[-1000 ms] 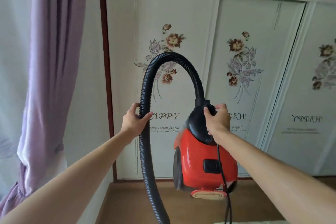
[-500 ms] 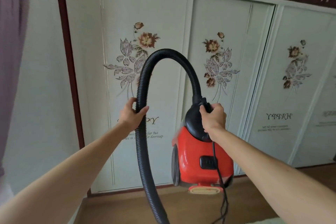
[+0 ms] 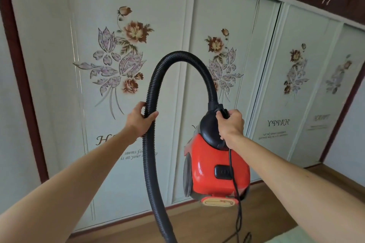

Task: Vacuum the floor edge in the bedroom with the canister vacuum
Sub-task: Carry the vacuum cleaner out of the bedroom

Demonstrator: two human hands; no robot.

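Room: white sliding wardrobe doors (image 3: 49, 65) with printed flowers fill the view ahead of both my hands. The wooden floor (image 3: 197, 225) lies well below them.
Right hand: my right hand (image 3: 231, 124) is clenched round the black carry handle (image 3: 223, 111) on top of the red canister vacuum (image 3: 215, 171). The vacuum hangs under this hand, clear of the floor.
Left hand: my left hand (image 3: 139, 119) grasps the ribbed hose (image 3: 177, 55), thumb in front and fingers behind.
Hose: it rises just beside my right hand, arches over to my left hand, then drops straight down past my left wrist. It leaves the view at the bottom, so I cannot see the nozzle end.
Cord: the black cord (image 3: 235, 193) trails down from under my right hand toward the floor.
Key relation: the floor edge (image 3: 128, 220) lies below and ahead of both hands, where the floor meets the doors. The hose's long axis under my left hand points down toward it. I judge my left hand should guide the hose once my right hand sets the canister down.
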